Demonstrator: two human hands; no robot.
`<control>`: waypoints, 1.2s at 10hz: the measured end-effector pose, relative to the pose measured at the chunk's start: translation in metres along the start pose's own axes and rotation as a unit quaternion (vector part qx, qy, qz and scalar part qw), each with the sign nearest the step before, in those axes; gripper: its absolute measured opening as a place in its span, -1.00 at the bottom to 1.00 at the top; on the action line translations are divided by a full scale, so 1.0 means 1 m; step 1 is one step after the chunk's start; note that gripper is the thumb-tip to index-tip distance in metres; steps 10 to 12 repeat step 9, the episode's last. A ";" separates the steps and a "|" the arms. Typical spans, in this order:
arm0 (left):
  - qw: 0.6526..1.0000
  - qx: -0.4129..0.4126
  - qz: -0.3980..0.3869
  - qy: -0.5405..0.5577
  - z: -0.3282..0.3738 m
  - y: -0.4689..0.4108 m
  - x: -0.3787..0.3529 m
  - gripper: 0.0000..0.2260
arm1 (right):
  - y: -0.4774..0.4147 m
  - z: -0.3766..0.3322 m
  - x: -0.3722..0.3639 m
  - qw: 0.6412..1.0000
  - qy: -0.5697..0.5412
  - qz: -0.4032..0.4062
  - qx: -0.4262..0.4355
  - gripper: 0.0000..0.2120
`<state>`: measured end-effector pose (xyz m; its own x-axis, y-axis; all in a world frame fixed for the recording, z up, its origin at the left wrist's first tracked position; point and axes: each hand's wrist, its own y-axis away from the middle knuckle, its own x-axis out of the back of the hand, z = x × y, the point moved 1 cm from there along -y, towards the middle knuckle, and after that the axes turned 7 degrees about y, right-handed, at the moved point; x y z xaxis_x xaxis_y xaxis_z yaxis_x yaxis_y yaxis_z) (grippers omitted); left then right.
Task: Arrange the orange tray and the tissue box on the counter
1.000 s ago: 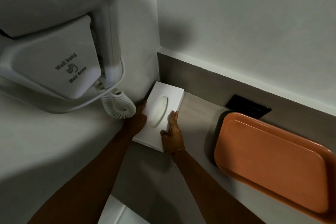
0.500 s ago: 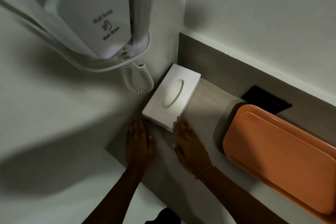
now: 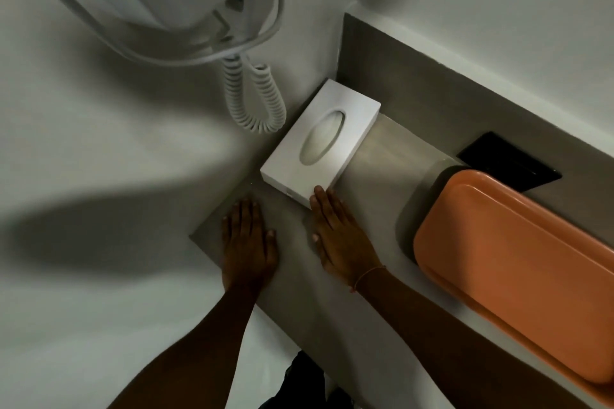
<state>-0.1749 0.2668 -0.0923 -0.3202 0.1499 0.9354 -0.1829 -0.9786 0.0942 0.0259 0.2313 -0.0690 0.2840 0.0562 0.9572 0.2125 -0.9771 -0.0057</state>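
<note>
Tissue box [image 3: 320, 146] sits in counter [image 3: 375, 325] corner, under hair dryer cord [image 3: 255, 95]. Right hand [image 3: 339, 236] flat, fingers spread, fingertips touching box's near edge. Left hand [image 3: 247, 239] flat on counter, near box, holding nothing. Orange tray [image 3: 518, 272] right of box, apart.

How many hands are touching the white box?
1. The right hand has its fingertips against the near corner of the white rectangular tissue box. The left hand lies flat on the grey counter, apart from the box.
</note>
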 end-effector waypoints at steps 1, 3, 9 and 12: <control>1.000 -0.004 0.007 0.004 0.002 0.001 0.000 -0.43 | -0.009 0.004 -0.003 1.000 0.005 -0.007 0.008 -0.38; 1.000 -0.005 0.007 -0.002 0.003 0.001 0.001 -0.43 | -0.024 0.004 -0.003 1.000 0.011 -0.011 0.009 -0.35; 1.000 -0.011 0.012 0.017 0.000 0.001 -0.001 -0.41 | -0.025 -0.017 0.011 0.996 -0.043 0.002 -0.075 -0.31; 1.000 -0.011 0.012 0.017 0.000 0.001 -0.001 -0.41 | -0.025 -0.017 0.011 0.996 -0.043 0.002 -0.075 -0.31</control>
